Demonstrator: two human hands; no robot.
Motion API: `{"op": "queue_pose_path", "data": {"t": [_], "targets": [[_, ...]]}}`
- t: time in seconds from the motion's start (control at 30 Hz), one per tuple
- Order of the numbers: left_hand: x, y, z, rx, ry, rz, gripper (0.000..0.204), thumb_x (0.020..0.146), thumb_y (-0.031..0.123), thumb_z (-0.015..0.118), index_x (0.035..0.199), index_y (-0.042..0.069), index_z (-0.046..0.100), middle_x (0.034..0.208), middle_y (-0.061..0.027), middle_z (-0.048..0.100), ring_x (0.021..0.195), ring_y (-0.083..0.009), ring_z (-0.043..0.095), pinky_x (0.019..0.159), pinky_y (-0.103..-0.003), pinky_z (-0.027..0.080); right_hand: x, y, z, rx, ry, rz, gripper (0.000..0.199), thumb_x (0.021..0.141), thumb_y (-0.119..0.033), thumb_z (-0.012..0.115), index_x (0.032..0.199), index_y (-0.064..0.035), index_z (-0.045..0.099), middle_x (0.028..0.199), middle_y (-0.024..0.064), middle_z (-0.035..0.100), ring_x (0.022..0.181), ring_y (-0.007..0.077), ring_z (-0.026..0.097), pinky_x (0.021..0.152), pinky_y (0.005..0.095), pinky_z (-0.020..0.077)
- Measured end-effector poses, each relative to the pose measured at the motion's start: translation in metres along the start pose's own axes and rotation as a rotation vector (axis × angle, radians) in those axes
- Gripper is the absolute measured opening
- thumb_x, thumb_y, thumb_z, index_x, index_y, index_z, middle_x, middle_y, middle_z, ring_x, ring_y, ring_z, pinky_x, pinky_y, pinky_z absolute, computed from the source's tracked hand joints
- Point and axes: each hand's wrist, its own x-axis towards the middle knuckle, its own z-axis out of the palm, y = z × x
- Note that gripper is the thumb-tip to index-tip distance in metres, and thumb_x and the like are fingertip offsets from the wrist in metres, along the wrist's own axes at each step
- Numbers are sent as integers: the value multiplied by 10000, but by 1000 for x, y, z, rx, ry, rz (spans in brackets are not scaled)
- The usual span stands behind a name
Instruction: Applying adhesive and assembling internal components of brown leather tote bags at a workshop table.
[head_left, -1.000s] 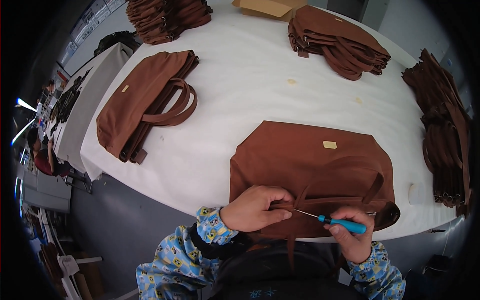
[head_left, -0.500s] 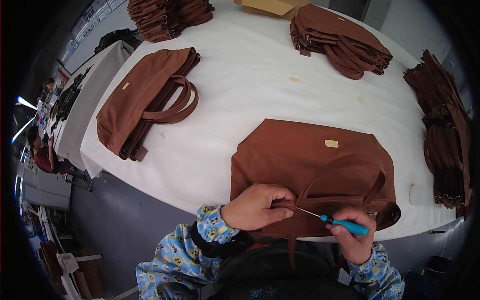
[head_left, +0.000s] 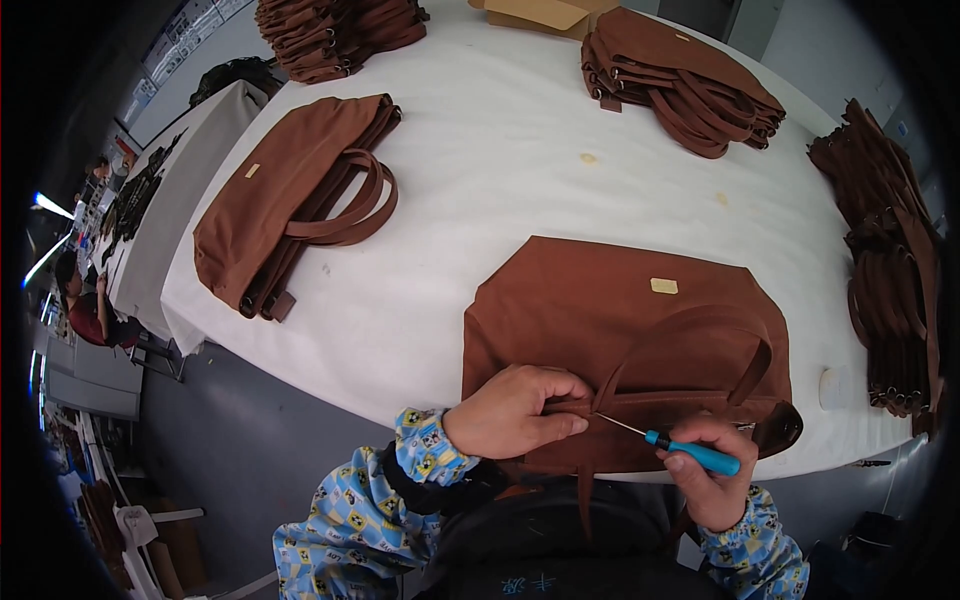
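Note:
A brown tote bag (head_left: 600, 310) lies flat at the table's near edge, its opening and handles toward me. A small pale label plate sits on its front. My left hand (head_left: 520, 411) pinches the bag's top edge between thumb and fingers, near the base of a handle (head_left: 755, 370). In my right hand (head_left: 708, 475) is a screwdriver (head_left: 705, 457) with a blue handle and a thin metal shaft. Its tip meets the bag's edge just right of my left fingers. What lies exactly under the tip is too small to make out.
Another brown tote (head_left: 290, 190) lies on the white-covered table (head_left: 480, 170) at the left. Stacked brown bags (head_left: 680, 80) and a cardboard box (head_left: 545, 14) stand at the back. More bags (head_left: 885, 270) line the right edge, near a small translucent container (head_left: 832, 388). A person (head_left: 90, 305) sits far left.
My right hand and the screwdriver have shifted very slightly to the right. The left hand keeps its grip on the bag's edge.

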Motion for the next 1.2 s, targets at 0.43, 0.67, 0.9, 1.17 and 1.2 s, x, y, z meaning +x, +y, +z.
{"op": "queue_pose_path", "data": {"t": [0.43,0.67,0.9,1.17,1.2], "targets": [[0,1,0,-12,0,-4,201,770,141,628,895,-10,587,777,-136,598,703,-254,592,632,-319,450,0,3,1,5,6,-21,167,730,-17,681,870,17,596,767,89,609,635,107,551,547,214,423],[0,1,0,-23,3,-13,208,772,146,629,901,-12,586,783,-138,598,711,-260,592,636,-320,450,1,4,4,-7,-3,-27,167,722,-13,683,859,15,593,754,85,605,644,114,551,560,215,425],[0,3,-2,8,-55,-64,208,805,120,631,948,-17,568,830,-75,595,779,-121,556,696,-253,441,2,2,2,-18,-24,-39,166,724,-17,683,860,13,592,749,83,605,634,113,549,561,214,425],[0,1,0,-24,7,-8,215,766,141,633,908,-14,588,789,-141,602,717,-263,594,641,-324,453,1,4,2,-33,-19,-69,169,724,-29,687,858,12,592,744,82,602,621,110,545,546,210,419],[0,3,-1,-2,-25,-32,212,785,128,631,931,-16,578,805,-106,598,741,-189,571,665,-286,445,2,3,1,-36,-29,-65,170,723,-28,687,858,12,592,744,82,601,622,111,547,548,211,421]]}}
